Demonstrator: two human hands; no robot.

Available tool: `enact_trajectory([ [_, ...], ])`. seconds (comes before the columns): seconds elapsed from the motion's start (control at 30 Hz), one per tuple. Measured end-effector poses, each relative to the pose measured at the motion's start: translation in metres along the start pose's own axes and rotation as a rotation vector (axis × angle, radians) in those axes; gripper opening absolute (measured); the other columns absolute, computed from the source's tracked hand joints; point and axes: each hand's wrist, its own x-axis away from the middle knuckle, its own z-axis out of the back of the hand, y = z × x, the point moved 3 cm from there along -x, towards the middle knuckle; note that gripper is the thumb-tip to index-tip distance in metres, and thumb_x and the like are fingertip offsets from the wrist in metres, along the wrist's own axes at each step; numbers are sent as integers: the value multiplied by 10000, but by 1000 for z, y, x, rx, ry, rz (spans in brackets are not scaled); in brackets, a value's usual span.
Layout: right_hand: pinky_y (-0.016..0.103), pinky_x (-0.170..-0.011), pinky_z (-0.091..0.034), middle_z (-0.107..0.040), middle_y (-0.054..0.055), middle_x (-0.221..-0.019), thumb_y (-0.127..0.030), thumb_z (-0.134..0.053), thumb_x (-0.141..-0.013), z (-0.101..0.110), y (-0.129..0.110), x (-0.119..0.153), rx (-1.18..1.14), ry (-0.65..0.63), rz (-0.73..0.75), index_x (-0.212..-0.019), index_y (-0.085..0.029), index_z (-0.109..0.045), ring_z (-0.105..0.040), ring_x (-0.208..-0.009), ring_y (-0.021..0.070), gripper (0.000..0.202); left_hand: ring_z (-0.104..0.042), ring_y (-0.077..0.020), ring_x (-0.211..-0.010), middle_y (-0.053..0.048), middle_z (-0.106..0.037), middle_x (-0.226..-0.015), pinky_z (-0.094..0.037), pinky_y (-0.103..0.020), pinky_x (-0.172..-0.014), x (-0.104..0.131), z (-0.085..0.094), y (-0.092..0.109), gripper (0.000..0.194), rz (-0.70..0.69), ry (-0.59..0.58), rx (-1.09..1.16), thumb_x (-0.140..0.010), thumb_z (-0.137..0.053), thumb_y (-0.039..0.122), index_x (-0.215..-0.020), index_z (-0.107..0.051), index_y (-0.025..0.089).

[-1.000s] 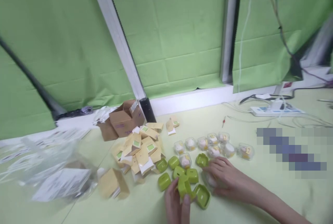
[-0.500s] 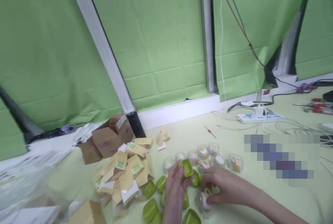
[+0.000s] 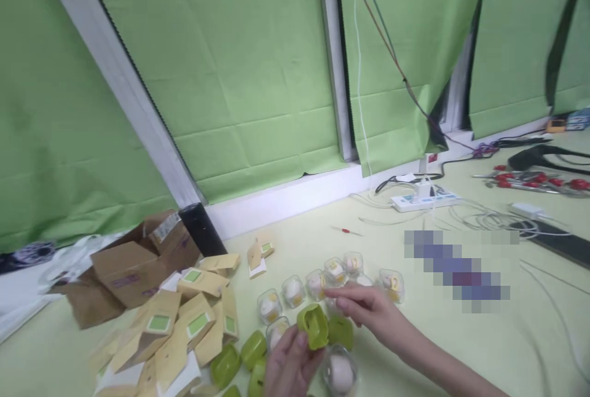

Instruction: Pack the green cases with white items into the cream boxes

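Note:
My left hand (image 3: pixel 292 363) grips a hollow green plastic shell (image 3: pixel 313 326), its open side facing up. To the right, my right hand (image 3: pixel 364 308) reaches over the clear cases, index finger stretched out near a clear case with a white and yellow item (image 3: pixel 316 284); whether it touches that case is unclear. Another green piece (image 3: pixel 340 331) lies under my right hand. In front of it sits a clear case with a round pale item (image 3: pixel 340 372). Several more clear cases (image 3: pixel 270 306) stand around my hands, and green pieces (image 3: pixel 225 366) lie left of my left hand.
Small tan cartons (image 3: pixel 168 335) are heaped at the left, before an open brown cardboard box (image 3: pixel 133 268) and a black cylinder (image 3: pixel 203 229). A small screwdriver (image 3: pixel 347 231), a power strip (image 3: pixel 424 200) and cables lie farther back. Red-handled tools (image 3: pixel 539 182) lie at the right.
The view has turned to the right. My right hand has left the clear case in front and moved up to the cases behind. My left hand still holds the green shell.

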Motion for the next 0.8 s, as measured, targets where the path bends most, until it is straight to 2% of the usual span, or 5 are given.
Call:
enact_trajectory([
  [0.1,274,-608,-461,-587,-22,-700,-438,-616,-792,-5,-1,5,-1,-2,19,-995,-205,-637,-562,-619,129,310,-661,-247,-891,-120,-720,-943,-516,-322,-818,-3,1,-4,374,31,-82,0,-620,-754,420,-881,-720,154],
  [0.17,289,-638,-471,-598,-9,-726,-405,-658,-761,-10,-1,8,34,20,27,-902,-197,-628,-580,-660,147,253,-647,-248,-930,-119,-717,-960,-493,-328,-859,-5,4,-7,374,-9,-101,-34,-614,-761,411,-887,-722,157],
  [0.3,289,-624,-442,-582,21,-736,-310,-626,-791,-16,-7,13,399,128,187,-666,-186,-606,-550,-694,163,178,-646,-251,-934,-118,-722,-942,-478,-328,-868,-6,7,-16,371,-57,-131,-102,-571,-801,351,-881,-723,163],
  [0.47,287,-613,-408,-589,9,-650,-207,-547,-818,-21,-10,18,708,83,334,-674,-196,-610,-544,-654,156,158,-656,-253,-891,-116,-728,-880,-474,-354,-882,-3,7,-19,374,-59,-129,-130,-567,-801,358,-871,-725,152],
  [0.8,218,-522,-399,-525,2,-632,-134,-472,-811,-29,-1,22,541,51,331,-615,-189,-547,-514,-607,128,217,-650,-276,-886,-126,-719,-909,-511,-354,-835,5,0,-8,366,-182,-108,-355,-563,-786,385,-834,-735,144],
])
